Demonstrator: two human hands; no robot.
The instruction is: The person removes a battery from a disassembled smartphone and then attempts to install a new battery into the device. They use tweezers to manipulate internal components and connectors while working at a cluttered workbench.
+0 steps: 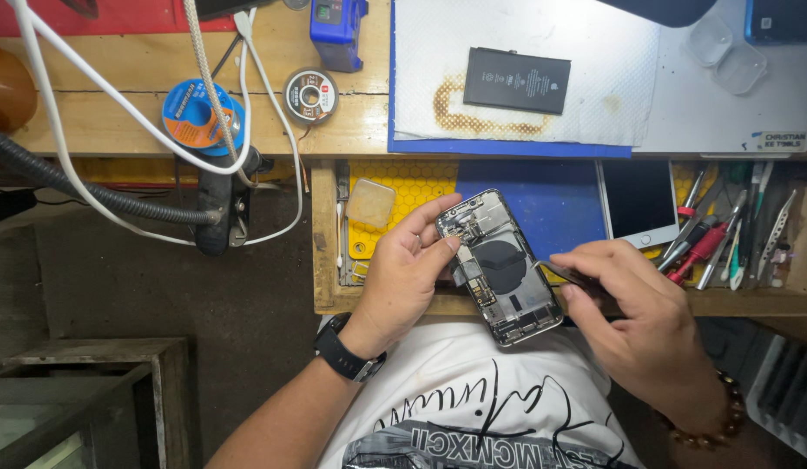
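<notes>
Head view is showing a person working on an opened phone housing [500,267], held tilted above the lap, just in front of the workbench edge [334,300]. Left hand [405,276] is gripping the housing along its left side, fingers curled around the upper edge, thumb pressing near the top corner, so a firm hold. Right hand [636,313] is pinching a thin dark tool [570,274], looks like tweezers or a flat pry blade, its tip touching the housing's right edge; fingers closed tight on it. Internals are exposed, round dark coil visible mid-body, no battery inside; a black battery [517,80] is lying well apart on the white cloth [594,52] up on the bench. A white phone screen [637,201] is resting near the tool rack [724,234]. Step in hand, as a judgement: picking or prying at something along the frame's right side. Next move is probably calling for a steady left hold and a shallow, controlled tool angle, since flex cables are sitting near that edge.
</notes>
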